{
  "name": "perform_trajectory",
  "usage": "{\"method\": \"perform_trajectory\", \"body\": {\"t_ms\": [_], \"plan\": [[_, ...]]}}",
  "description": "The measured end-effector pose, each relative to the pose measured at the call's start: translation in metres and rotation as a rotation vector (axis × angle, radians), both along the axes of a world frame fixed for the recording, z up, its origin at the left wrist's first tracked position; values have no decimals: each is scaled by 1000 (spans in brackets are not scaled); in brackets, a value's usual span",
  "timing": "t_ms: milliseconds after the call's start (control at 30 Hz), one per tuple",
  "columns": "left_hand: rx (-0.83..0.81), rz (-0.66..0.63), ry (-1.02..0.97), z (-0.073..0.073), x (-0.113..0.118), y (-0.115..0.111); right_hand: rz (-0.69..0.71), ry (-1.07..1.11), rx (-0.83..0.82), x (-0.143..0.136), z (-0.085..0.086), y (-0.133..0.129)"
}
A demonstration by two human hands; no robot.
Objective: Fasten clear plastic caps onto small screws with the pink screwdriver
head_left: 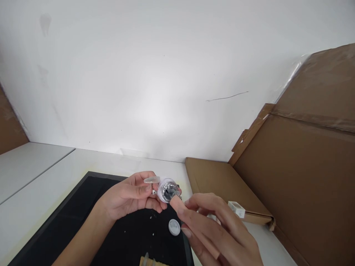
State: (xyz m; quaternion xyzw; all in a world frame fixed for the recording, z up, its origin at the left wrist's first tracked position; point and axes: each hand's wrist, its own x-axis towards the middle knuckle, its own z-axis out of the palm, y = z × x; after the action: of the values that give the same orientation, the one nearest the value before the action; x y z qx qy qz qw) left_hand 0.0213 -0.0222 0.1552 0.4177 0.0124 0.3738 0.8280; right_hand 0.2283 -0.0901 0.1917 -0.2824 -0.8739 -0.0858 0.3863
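Observation:
My left hand [138,194] is closed around a small clear jar [167,190], its open mouth tilted toward me. Shiny silver flakes and something dark show inside the jar. A translucent, long oval piece [152,180], shaped like a false nail, sticks out by the left thumb and forefinger, with a silvery bit beneath it. Between the fingers of my right hand [216,225] is a flat pinkish stick [201,238]; its far end reaches the jar's mouth. A round whitish lid [174,227] lies on the black mat below the jar.
The black mat [69,210] lies on a white table [30,218], with a few tiny light bits on it. At the bottom edge is a yellowish block [158,262] with clear pieces. A flat cardboard box [213,177] and small white box [236,209] are at right, beside cardboard panels [310,159].

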Motion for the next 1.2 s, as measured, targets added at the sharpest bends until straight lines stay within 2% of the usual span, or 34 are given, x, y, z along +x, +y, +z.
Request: {"method": "perform_trajectory", "body": {"t_ms": [200,567,933,1200], "plan": [[-2,9,23,-1,-1,1,5,-11,-76,1,2,1],[3,-1,45,-1,-1,2,-60,12,-38,3,3,-2],[10,0,55,-1,-1,3,-13,9,-113,2,6,1],[17,16,83,-1,-1,2,-74,78,-52,1,4,-1]]}}
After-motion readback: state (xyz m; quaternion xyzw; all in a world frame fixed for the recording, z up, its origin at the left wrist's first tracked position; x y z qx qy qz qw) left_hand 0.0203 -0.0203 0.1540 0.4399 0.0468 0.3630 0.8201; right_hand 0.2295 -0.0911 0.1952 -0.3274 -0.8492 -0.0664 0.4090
